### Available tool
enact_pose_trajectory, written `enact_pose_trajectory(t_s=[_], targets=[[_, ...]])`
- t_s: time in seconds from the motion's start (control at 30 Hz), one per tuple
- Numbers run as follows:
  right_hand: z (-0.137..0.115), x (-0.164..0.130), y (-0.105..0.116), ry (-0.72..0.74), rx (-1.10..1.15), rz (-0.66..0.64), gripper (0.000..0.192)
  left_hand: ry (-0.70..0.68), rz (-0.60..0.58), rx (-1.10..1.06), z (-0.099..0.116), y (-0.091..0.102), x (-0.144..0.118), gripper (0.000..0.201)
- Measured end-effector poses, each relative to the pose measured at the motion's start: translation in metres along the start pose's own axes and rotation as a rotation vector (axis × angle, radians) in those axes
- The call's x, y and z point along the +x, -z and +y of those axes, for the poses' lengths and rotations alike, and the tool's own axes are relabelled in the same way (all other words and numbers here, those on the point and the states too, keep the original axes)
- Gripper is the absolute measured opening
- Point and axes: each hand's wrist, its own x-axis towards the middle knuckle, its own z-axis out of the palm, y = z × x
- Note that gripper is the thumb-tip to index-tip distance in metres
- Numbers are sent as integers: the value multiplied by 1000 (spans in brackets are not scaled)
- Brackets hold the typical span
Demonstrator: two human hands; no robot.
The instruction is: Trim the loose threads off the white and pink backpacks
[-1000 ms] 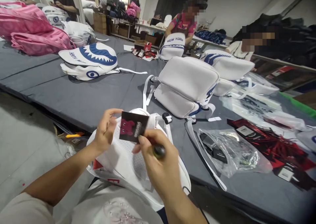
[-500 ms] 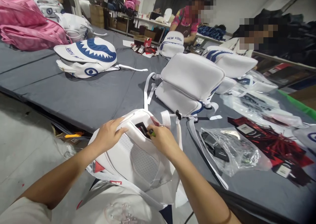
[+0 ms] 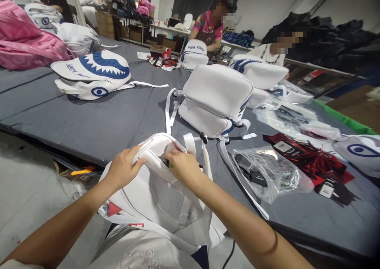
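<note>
A white backpack [image 3: 154, 199] with a grey mesh back panel leans against the table edge in front of me, its top opening facing up. My left hand [image 3: 126, 168] grips the rim on the left side, thumb on the padded panel and fingers over the edge. At the opening, my right hand [image 3: 182, 166] is closed around a small green-and-black tool [image 3: 170, 164]; its kind is mostly hidden by the fingers. Those fingers reach into the opening, so what they touch inside cannot be seen. White straps and a black buckle [image 3: 203, 138] lie beside the right hand.
More white backpacks [image 3: 216, 87] stand on the grey table [image 3: 142, 110], one with shark teeth [image 3: 101, 67] at left. To the right lie a clear plastic bag [image 3: 273, 174] with black pieces and red-and-black tags [image 3: 308, 154]. Two people work across the table.
My right hand has moved deeper into the opening, covering the black label and most of the tool. My left hand keeps its hold on the rim. The whole view has shifted slightly.
</note>
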Motion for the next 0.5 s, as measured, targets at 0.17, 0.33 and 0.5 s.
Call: enact_pose_trajectory(t_s=[0.17, 0.33, 0.5], targets=[[-13, 19, -2, 64, 301, 159, 33, 33, -31, -15, -1, 3, 1, 47], [-12, 24, 0, 167, 254, 206, 30, 62, -56, 16, -4, 4, 4, 45], [13, -7, -8, 158, 52, 92, 29, 104, -58, 9, -2, 6, 2, 45]])
